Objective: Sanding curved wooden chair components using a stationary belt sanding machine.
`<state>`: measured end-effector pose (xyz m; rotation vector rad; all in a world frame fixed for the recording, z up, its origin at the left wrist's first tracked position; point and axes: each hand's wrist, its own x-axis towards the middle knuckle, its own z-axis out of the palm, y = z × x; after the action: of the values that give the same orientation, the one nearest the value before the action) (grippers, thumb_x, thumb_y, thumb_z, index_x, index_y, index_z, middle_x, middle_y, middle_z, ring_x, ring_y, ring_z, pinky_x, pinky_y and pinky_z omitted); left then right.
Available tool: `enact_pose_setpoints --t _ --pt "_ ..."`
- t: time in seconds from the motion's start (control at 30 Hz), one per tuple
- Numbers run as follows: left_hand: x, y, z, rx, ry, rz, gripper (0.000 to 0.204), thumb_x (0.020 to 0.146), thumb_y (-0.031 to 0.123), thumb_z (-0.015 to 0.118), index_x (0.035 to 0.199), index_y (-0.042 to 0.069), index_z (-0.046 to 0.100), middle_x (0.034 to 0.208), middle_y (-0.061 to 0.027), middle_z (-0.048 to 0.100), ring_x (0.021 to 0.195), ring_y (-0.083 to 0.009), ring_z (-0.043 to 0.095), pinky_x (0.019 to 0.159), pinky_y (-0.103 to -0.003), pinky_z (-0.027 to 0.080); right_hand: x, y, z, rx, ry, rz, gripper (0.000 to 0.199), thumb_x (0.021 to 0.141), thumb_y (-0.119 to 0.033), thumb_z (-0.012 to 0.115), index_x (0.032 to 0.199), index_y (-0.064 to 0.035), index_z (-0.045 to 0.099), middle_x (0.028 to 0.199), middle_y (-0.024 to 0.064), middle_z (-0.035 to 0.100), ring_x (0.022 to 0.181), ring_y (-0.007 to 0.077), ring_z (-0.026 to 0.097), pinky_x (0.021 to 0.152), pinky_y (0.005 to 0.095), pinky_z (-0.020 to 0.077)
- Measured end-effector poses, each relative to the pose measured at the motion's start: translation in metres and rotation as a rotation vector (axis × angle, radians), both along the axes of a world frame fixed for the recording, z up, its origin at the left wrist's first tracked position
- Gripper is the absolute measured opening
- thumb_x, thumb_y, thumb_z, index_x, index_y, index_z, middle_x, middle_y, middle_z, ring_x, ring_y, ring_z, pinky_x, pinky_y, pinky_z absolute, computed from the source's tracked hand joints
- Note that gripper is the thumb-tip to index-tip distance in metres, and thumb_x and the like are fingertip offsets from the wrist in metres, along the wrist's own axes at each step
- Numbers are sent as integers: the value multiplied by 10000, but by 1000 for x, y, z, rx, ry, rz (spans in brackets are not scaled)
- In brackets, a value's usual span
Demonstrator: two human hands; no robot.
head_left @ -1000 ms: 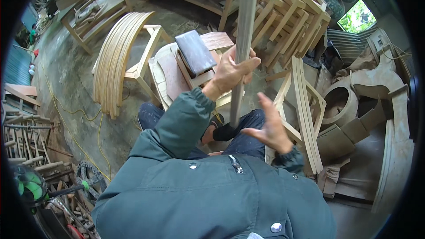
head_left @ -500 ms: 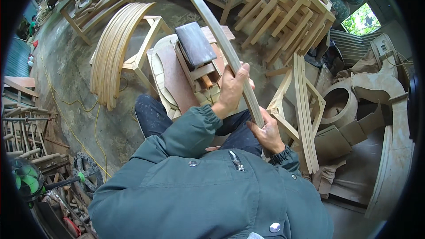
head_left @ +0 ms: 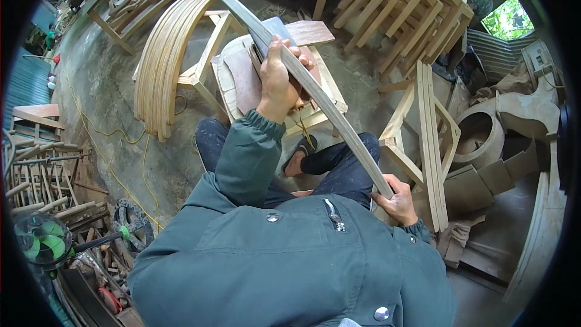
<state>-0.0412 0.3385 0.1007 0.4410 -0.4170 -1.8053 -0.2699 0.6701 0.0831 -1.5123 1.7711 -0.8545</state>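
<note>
I hold a long wooden slat (head_left: pixel 340 122) slantwise in front of me, its far end up to the left and its near end down to the right. My left hand (head_left: pixel 276 85) is closed around it above its middle, over a low wooden work stand (head_left: pixel 230 85). At the near end my right hand (head_left: pixel 399 201) grips the slat, thumb on top. Behind the slat, a grey block (head_left: pixel 278 28) on the stand is mostly hidden.
Left of the stand, several curved slats (head_left: pixel 166 66) lean on a wooden frame (head_left: pixel 209 54). At the right, more slats (head_left: pixel 431 151) rest on another frame (head_left: pixel 396 124). Stacked wooden frames (head_left: pixel 405 18) stand far right. A yellow cord (head_left: pixel 109 166) crosses the floor; a green fan (head_left: pixel 45 239) stands lower left.
The slat has tilted further, its near end moving right and toward me. My hands have moved apart along it, the left going left and the right going right. The view has shifted slightly.
</note>
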Motion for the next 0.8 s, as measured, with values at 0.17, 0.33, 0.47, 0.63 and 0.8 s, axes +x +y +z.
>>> enact_pose_setpoints --t 0.17,0.33,0.47,0.63,0.8 --pt "-14 21 -2 28 -62 -17 402 1121 403 516 1264 31 463 972 -88 560 880 -241 635 893 -470 557 -7 5 -8 41 132 -99 360 818 -159 877 1118 -36 723 943 115 753 845 179 722 805 328 562" --pt "-40 73 -12 -42 -145 -123 466 1147 340 464 1435 -22 406 1323 -183 564 1190 -338 633 1011 -512 543 12 -10 -16 -30 43 -215 398 864 -141 855 1213 -55 686 1021 166 767 934 256 765 833 359 569" --pt "-65 112 -28 -87 -210 -105 381 1107 231 595 1381 -7 477 1258 -123 607 1190 -228 661 972 -344 551 25 -27 -11 -83 26 -155 489 905 -154 817 1334 -59 602 1038 215 753 998 348 764 869 400 572" --pt "-68 115 -54 -141 -260 -165 453 1113 233 579 1438 -49 436 1294 -133 582 1239 -261 635 1021 -413 567 22 -38 -5 -134 108 -94 510 926 -152 788 1375 -62 562 1073 252 736 1019 419 743 868 426 574" --pt "-66 125 -56 -113 -263 -214 463 1090 259 629 1424 -21 473 1211 -111 637 1167 -253 673 1017 -412 578 24 -41 -6 -128 141 -89 538 922 -135 782 1400 -72 544 1077 276 723 1009 450 734 854 448 575"
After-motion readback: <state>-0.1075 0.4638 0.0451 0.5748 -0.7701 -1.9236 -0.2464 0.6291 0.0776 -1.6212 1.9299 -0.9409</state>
